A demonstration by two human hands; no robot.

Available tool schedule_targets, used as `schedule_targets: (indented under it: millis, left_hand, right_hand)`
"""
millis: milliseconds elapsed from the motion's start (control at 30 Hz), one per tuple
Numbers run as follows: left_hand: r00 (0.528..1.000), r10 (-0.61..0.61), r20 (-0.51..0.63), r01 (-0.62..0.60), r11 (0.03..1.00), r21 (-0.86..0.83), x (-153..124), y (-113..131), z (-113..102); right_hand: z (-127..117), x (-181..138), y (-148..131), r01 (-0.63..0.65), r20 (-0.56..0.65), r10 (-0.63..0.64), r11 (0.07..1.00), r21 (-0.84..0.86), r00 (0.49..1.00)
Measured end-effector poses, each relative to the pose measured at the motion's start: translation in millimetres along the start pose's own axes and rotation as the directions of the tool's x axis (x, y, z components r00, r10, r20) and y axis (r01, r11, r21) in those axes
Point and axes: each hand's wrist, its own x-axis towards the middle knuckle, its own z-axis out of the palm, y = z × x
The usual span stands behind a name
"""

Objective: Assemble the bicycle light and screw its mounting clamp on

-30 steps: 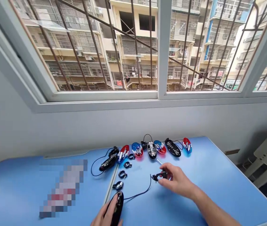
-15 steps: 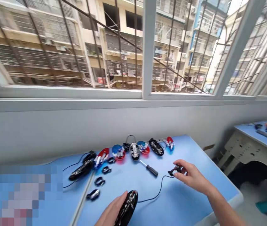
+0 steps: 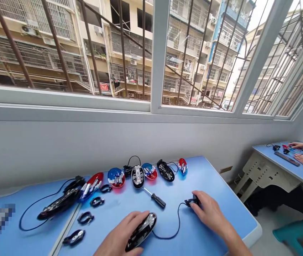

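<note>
My left hand is wrapped round a black oval housing with shiny parts showing on its top, close to the table's near edge. A thin black cable runs from it to a small black part, pinched in my right hand just over the table. The exact kind of both pieces is unclear. Between and beyond my hands lies a screwdriver with a black handle. Several black ring clamps, one a nearer clamp, form a line left of my left hand.
Along the back of the blue table sit red-and-blue trays of small parts, such as one tray, and open black housings. Another housing lies left of the table seam. A person's hands work at a table on the right.
The view has swung, so the table items sit further left. My left hand has turned the oval housing to a flatter slant. My right hand has lowered the small black part slightly.
</note>
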Motion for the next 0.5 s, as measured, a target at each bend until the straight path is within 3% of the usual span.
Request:
schedule_targets:
  millis: [200,333,500]
  left_hand:
    - [0.996,0.043,0.083,-0.037,0.997,-0.068,1.2,8.5,-5.8]
    - [0.997,0.055,0.059,-0.050,0.995,-0.085,-0.7,1.8,-2.7]
    - [0.996,0.081,0.022,-0.077,0.988,-0.136,-5.0,-6.7,0.1]
  right_hand:
    - [1.3,2.1,9.5,-0.090,0.078,0.088,0.996,0.020,0.993]
    - [-3.5,4.8,15.3,-0.173,0.143,0.162,0.983,0.066,0.976]
    - [-15.3,14.5,15.5,-0.199,0.081,0.192,0.976,0.086,0.978]
